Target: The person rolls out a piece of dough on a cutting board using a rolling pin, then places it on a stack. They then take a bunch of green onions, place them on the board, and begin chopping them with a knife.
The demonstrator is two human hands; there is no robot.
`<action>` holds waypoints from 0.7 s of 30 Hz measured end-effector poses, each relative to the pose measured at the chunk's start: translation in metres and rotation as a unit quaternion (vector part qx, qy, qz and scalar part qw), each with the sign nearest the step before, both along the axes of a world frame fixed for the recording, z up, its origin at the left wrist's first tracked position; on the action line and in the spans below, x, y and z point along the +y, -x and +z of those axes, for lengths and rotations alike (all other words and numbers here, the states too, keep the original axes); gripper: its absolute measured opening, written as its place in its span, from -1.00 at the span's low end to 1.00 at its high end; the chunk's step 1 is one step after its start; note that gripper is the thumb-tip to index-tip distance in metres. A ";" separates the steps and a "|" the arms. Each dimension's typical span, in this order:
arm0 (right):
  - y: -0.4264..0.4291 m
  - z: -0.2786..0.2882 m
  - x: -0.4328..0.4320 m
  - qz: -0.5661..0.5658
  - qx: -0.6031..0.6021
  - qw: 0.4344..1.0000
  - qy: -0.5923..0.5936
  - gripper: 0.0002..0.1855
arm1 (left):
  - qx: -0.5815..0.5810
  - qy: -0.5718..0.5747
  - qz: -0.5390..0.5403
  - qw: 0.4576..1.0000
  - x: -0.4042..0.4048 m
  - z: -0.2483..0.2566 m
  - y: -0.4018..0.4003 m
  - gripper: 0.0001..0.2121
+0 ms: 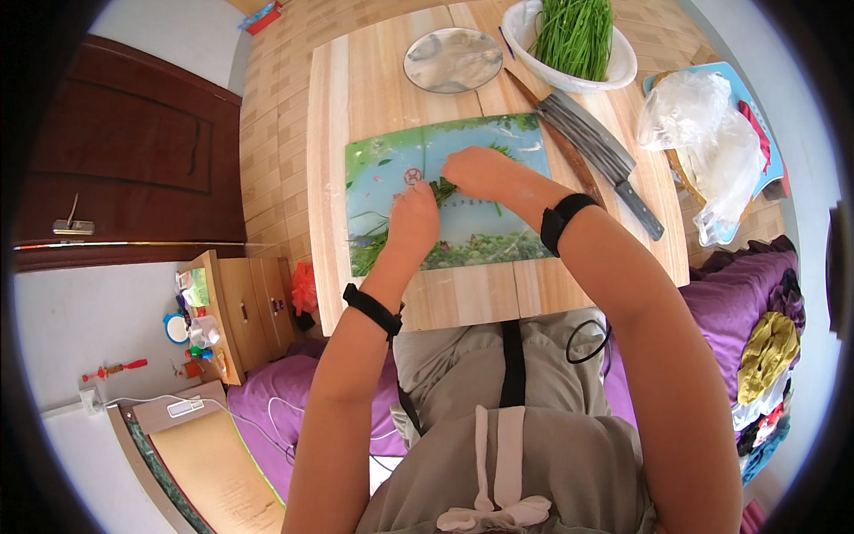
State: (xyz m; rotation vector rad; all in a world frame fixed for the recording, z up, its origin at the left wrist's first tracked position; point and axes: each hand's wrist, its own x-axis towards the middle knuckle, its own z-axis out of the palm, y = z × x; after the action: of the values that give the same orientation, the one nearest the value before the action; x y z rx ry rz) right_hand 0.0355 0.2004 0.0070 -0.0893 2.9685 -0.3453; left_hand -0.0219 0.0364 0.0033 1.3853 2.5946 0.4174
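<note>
My left hand (415, 217) and my right hand (477, 172) are close together over a glass-like cutting board (494, 237) printed with a garden scene. Both pinch a small bunch of green chives (443, 191), which shows in the gap between them. Stalk ends stick out past my right hand, on its far and near sides. Loose chives (368, 250) lie by the board's left edge, beside my left wrist. My curled fingers hide part of the bunch.
A cleaver (594, 137) lies right of the board, over a tapered wooden rolling pin (575, 155). Farther back on the wooden table (373, 73) are a round plate (454, 61) and a white basin (627, 63) heaped with chives. Plastic bags (707, 127) cover a stool at the right.
</note>
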 end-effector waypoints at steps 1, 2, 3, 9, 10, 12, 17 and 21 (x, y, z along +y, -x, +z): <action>0.000 0.000 -0.001 0.002 0.000 1.000 0.001 -0.85 | -0.046 0.000 0.000 0.999 -0.002 0.000 0.005 -0.88; -0.001 0.001 -0.001 0.003 0.001 1.000 0.002 -0.85 | -0.082 0.000 0.002 0.997 -0.004 0.001 0.009 -0.86; -0.003 0.001 -0.001 0.002 0.000 1.000 0.003 -0.84 | -0.119 0.000 0.001 0.993 -0.005 0.006 0.011 -0.85; -0.001 0.006 -0.003 -0.001 -0.018 1.000 -0.006 -0.81 | -0.167 -0.044 0.023 0.985 -0.013 0.027 0.044 -0.83; -0.001 0.008 -0.003 -0.003 -0.034 0.999 -0.014 -0.80 | -0.149 -0.046 0.023 0.988 -0.012 0.032 0.048 -0.84; 0.002 0.009 -0.004 -0.007 -0.066 0.997 -0.029 -0.79 | -0.111 -0.004 0.022 0.994 -0.010 0.042 0.053 -0.82; 0.003 0.009 -0.006 -0.006 -0.069 0.997 -0.042 -0.76 | -0.113 0.018 0.006 0.993 0.009 0.038 0.067 -0.77; 0.002 0.009 -0.006 0.002 -0.064 0.997 -0.035 -0.76 | 0.005 0.084 -0.129 0.988 0.029 0.029 0.076 -0.80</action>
State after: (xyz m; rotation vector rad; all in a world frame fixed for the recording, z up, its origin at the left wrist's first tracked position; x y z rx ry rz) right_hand 0.0336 0.1946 0.0159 -0.0618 2.8488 -0.2381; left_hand -0.0979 0.0651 0.0320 1.6345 2.3507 0.1487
